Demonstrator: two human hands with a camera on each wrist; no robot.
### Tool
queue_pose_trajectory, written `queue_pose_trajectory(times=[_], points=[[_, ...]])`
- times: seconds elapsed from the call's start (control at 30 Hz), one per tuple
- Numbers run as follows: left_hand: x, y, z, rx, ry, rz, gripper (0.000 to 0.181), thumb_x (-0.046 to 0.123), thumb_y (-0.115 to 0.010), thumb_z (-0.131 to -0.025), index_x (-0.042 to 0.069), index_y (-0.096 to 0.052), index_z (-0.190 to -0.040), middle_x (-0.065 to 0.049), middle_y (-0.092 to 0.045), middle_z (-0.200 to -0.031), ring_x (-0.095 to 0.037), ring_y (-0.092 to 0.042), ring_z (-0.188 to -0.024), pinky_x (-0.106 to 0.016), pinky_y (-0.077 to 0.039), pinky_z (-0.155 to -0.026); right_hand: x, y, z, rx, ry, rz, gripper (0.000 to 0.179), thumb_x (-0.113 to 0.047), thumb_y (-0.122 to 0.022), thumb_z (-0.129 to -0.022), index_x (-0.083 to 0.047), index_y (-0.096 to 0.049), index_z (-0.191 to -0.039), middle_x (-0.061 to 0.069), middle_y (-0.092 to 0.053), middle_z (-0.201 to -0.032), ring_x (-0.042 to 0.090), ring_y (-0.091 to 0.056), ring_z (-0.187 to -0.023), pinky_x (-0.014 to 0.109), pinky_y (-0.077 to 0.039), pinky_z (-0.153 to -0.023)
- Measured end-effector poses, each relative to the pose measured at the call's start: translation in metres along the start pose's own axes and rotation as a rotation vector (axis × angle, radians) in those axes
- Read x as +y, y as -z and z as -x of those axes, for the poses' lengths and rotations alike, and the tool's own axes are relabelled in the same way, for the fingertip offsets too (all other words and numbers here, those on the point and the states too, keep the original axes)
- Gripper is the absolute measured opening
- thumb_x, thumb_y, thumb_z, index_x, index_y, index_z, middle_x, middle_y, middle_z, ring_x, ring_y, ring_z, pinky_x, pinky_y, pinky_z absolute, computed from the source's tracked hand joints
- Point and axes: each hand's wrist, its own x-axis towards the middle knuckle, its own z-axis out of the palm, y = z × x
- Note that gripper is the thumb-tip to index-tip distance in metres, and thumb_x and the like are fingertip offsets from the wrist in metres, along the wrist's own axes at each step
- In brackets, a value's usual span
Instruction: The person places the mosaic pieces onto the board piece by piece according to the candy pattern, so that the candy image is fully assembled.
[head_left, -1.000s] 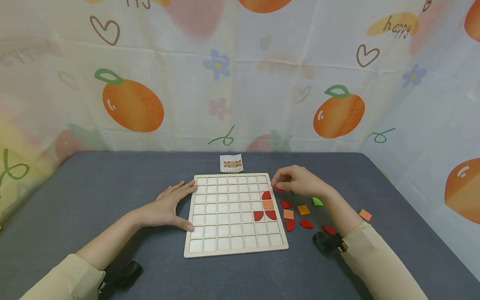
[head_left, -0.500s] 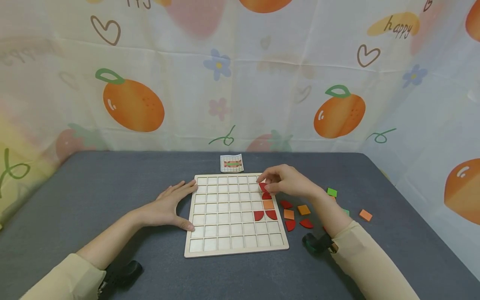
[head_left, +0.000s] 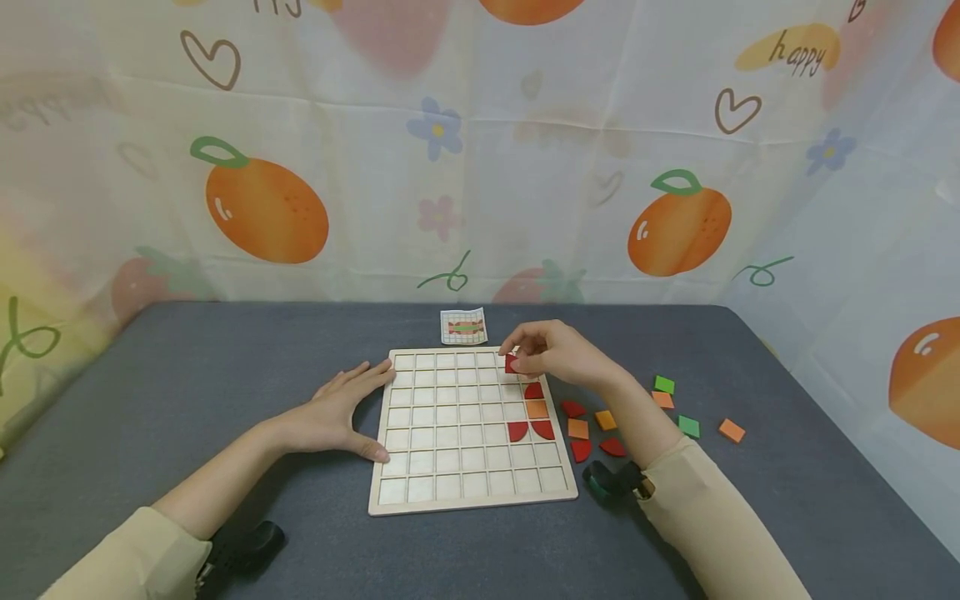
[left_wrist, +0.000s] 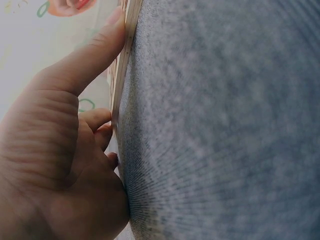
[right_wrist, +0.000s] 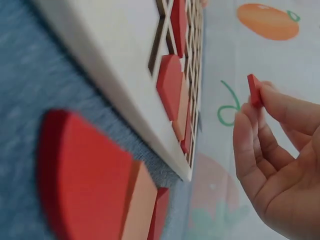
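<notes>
The right hand (head_left: 561,354) pinches a thin red piece (right_wrist: 254,91) over the upper-right square cells of a pale wooden board (head_left: 474,503), whose left edge the left hand (head_left: 333,412) touches, fingers spread, on the speckled grey worktop (head_left: 337,550).

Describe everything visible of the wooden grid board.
The board looks like pale wood, with rounded corners and strips dividing it into cells. It lies flat on the dark table. Three red quarter-circle pieces and an orange square sit in cells toward its right. The left hand touches its left edge; the right hand holds another red piece above it.
</notes>
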Motion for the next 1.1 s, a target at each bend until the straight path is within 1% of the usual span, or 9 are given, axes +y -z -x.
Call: queue_pose_trajectory(times=[0.03,0.1,0.2,0.3,0.43,0.5,0.63,0.8,1.1], points=[[0.0,0.0,0.0,-0.001,-0.001,0.001,0.117,0.052,-0.086,-0.067,0.006,-0.027,-0.156,-0.014,-0.014,-0.168,-0.048,-0.006,-0.153,-0.07,-0.003,-0.118,0.0,0.0,-0.001,-0.004,-0.006,-0.005,0.027,-0.009,-0.061,-0.094,-0.006,-0.067,-0.12,0.005,-0.062,-0.084,0.025,-0.058,-0.078,0.04,-0.051,-0.078],[0.0,0.0,0.0,-0.002,-0.003,0.002,0.116,0.052,-0.086,-0.067,0.006,-0.026,-0.156,-0.014,-0.014,-0.168,-0.048,-0.006,-0.153,-0.071,-0.003,-0.118,0.0,0.0,-0.003,-0.014,-0.02,-0.008,0.027,-0.009,-0.063,-0.092,-0.006,-0.068,-0.119,0.004,-0.062,-0.082,0.023,-0.055,-0.075,0.039,-0.05,-0.075],[0.0,0.0,0.0,-0.001,-0.006,0.005,0.116,0.052,-0.086,-0.068,0.006,-0.026,-0.156,-0.014,-0.014,-0.168,-0.048,-0.006,-0.153,-0.071,-0.002,-0.117,0.001,0.0,-0.006,-0.029,-0.054,0.003,0.025,-0.01,-0.067,-0.09,-0.008,-0.071,-0.115,0.004,-0.065,-0.082,0.02,-0.06,-0.074,0.037,-0.054,-0.074],[0.001,0.0,0.0,-0.001,-0.007,0.008,0.117,0.052,-0.086,-0.067,0.005,-0.026,-0.156,-0.014,-0.014,-0.168,-0.048,-0.006,-0.153,-0.071,-0.002,-0.118,0.003,-0.002,-0.008,-0.041,-0.08,0.052,0.022,-0.01,-0.071,-0.087,-0.009,-0.074,-0.11,0.004,-0.068,-0.084,0.019,-0.066,-0.074,0.034,-0.058,-0.072],[0.002,0.0,0.0,-0.002,-0.01,0.012,0.117,0.051,-0.086,-0.067,0.005,-0.026,-0.156,-0.014,-0.014,-0.168,-0.048,-0.005,-0.153,-0.07,-0.002,-0.118,0.006,-0.004,-0.011,-0.043,-0.083,0.139,0.02,-0.008,-0.073,-0.084,-0.012,-0.076,-0.104,0.003,-0.07,-0.083,0.015,-0.064,-0.071,0.028,-0.054,-0.067],[0.002,0.0,0.001,-0.002,-0.01,0.012,0.117,0.051,-0.086,-0.067,0.005,-0.026,-0.156,-0.014,-0.014,-0.168,-0.048,-0.005,-0.153,-0.07,-0.002,-0.118,0.007,-0.006,-0.013,-0.036,-0.083,0.165,0.019,-0.008,-0.074,-0.084,-0.013,-0.077,-0.102,0.003,-0.071,-0.083,0.013,-0.062,-0.07,0.026,-0.052,-0.065],[0.002,0.001,0.001,-0.001,-0.009,0.01,0.117,0.051,-0.086,-0.067,0.005,-0.027,-0.156,-0.015,-0.014,-0.168,-0.049,-0.005,-0.152,-0.071,-0.002,-0.118,0.008,-0.009,-0.015,-0.028,-0.091,0.171,0.015,-0.01,-0.075,-0.084,-0.014,-0.076,-0.098,0.002,-0.072,-0.082,0.013,-0.063,-0.071,0.026,-0.052,-0.065],[0.002,0.001,0.002,0.002,-0.014,0.01,0.116,0.051,-0.086,-0.068,0.005,-0.026,-0.156,-0.015,-0.014,-0.168,-0.049,-0.005,-0.152,-0.07,-0.002,-0.118,0.008,-0.01,-0.015,-0.039,-0.104,0.173,0.012,-0.011,-0.077,-0.083,-0.015,-0.076,-0.094,0.001,-0.072,-0.081,0.013,-0.063,-0.073,0.026,-0.052,-0.066],[0.002,0.001,0.002,0.001,-0.018,0.018,0.116,0.051,-0.086,-0.068,0.005,-0.026,-0.157,-0.014,-0.013,-0.168,-0.048,-0.005,-0.153,-0.071,-0.001,-0.118,0.007,-0.012,-0.015,-0.04,-0.099,0.197,0.011,-0.01,-0.077,-0.082,-0.014,-0.077,-0.092,0.001,-0.073,-0.078,0.012,-0.064,-0.068,0.025,-0.053,-0.065]])
